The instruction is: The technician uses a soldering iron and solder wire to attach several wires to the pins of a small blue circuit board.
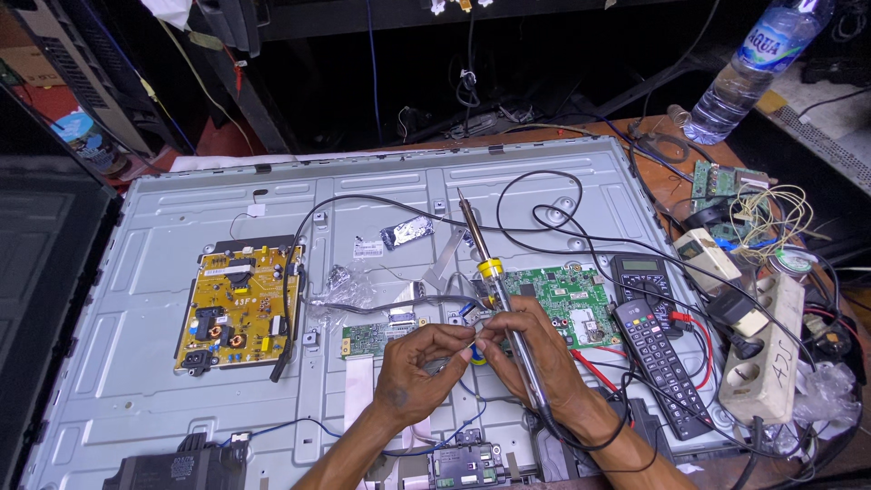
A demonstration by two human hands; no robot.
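My right hand [535, 358] is closed around a long soldering iron with a yellow collar [494, 281], its tip tilted up and away from me. My left hand [419, 367] pinches something small against my right fingertips; I cannot tell what. Both hover over the grey metal back panel of a flat screen [163, 363] on the table, just before the green circuit board [567, 299], with the yellow power board [238, 308] well to the left.

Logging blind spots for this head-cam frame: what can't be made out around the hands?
- What the left hand and right hand pinch between fingertips: too small, covered by fingers.
- Soldering iron lower handle: hidden behind the right hand.
- Black speaker box: cut off by the bottom edge.
- Water bottle cap: cut off by the top edge.
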